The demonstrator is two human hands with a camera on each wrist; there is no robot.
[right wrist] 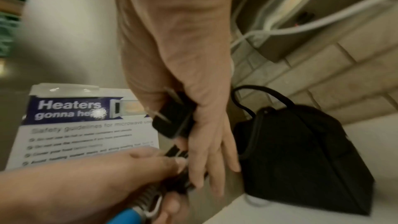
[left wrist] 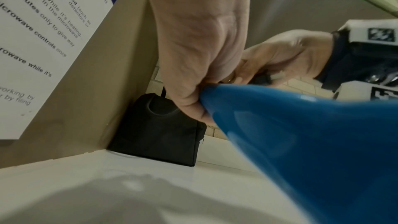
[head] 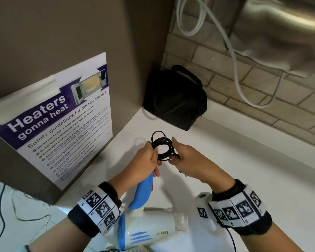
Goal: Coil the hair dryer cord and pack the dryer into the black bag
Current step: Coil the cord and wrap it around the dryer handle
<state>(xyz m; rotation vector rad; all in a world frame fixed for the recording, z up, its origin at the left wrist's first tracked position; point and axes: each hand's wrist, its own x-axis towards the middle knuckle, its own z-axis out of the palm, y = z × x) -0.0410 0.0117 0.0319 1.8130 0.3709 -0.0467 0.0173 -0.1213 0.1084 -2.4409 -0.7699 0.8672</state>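
Note:
The white hair dryer [head: 149,231] hangs low in the head view with its blue handle [head: 142,195] pointing up. My left hand [head: 149,159] grips the handle's tip together with the black cord [head: 162,144], which is wound into several small loops. My right hand [head: 182,157] is on the coil's right side. In the right wrist view the black plug [right wrist: 174,117] sits tucked against that hand's palm, and its fingers [right wrist: 211,159] reach down along the loops. The black bag [head: 175,99] stands in the counter's corner beyond both hands; I cannot tell whether it is unzipped.
A microwave safety poster [head: 62,115] is taped to the brown cabinet side on the left. A white cable [head: 235,70] hangs over the brick wall below a steel appliance [head: 280,33]. The white counter [head: 244,160] stretches to the right. Thin wires [head: 7,206] lie low on the left.

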